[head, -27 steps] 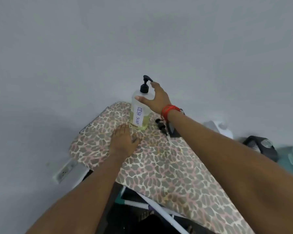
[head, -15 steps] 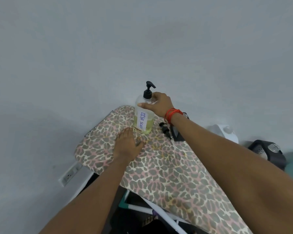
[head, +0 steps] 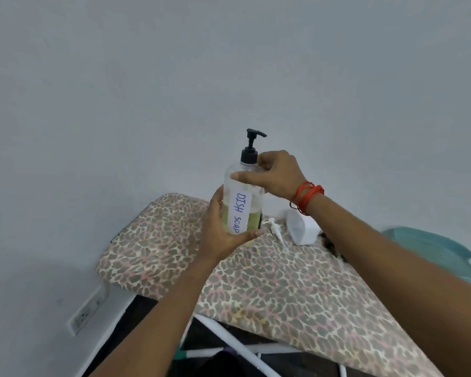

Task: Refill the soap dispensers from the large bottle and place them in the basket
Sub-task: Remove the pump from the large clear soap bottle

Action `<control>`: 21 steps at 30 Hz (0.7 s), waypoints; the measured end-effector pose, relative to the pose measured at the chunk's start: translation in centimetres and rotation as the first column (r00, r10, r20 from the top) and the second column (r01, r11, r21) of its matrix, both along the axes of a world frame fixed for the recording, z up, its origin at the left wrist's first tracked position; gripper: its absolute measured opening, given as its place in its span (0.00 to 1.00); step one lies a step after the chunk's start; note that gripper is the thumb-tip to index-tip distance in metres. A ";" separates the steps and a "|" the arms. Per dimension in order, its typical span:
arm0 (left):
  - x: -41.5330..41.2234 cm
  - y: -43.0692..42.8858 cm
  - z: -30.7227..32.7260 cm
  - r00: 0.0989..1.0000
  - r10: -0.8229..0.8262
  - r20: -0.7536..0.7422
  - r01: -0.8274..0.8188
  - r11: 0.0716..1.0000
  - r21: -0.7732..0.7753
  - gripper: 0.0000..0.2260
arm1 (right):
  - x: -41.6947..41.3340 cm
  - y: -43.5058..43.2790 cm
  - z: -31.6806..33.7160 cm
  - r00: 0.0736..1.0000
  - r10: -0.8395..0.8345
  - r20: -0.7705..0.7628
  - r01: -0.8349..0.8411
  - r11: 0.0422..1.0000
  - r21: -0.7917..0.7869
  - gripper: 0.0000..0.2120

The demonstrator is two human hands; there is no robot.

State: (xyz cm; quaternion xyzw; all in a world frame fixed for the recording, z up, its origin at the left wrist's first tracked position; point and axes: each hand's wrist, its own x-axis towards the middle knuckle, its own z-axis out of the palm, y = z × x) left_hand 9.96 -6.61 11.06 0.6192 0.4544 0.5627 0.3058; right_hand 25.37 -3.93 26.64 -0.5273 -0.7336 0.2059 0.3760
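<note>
The clear dispenser bottle's (head: 242, 202) white label reads "DISH SOAP".

Your light is soft and even — rather dim; the wall (head: 147, 77) shades darker toward its lower left; wide-angle bend curves the frame edges; detail is slightly smeared throughout.
</note>
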 end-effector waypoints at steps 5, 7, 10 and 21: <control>6.0 -4.6 3.8 0.997 -0.030 0.078 0.024 0.996 0.081 0.46 | 4.2 -6.2 4.1 0.998 -0.068 0.014 0.068 0.997 0.026 0.27; 8.5 -6.5 5.2 0.995 -0.005 0.098 -0.004 0.996 0.088 0.46 | 5.9 -8.5 5.2 0.992 -0.121 0.025 0.120 0.992 0.049 0.26; 11.8 -9.1 7.4 0.992 0.052 0.113 -0.060 0.995 0.075 0.47 | 8.0 -11.4 5.9 0.977 -0.212 0.028 0.208 0.973 0.100 0.24; 16.9 -13.0 8.6 0.992 0.118 -0.053 -0.117 0.993 0.019 0.40 | 11.5 -15.9 7.1 0.891 -0.451 0.048 0.440 0.885 0.149 0.32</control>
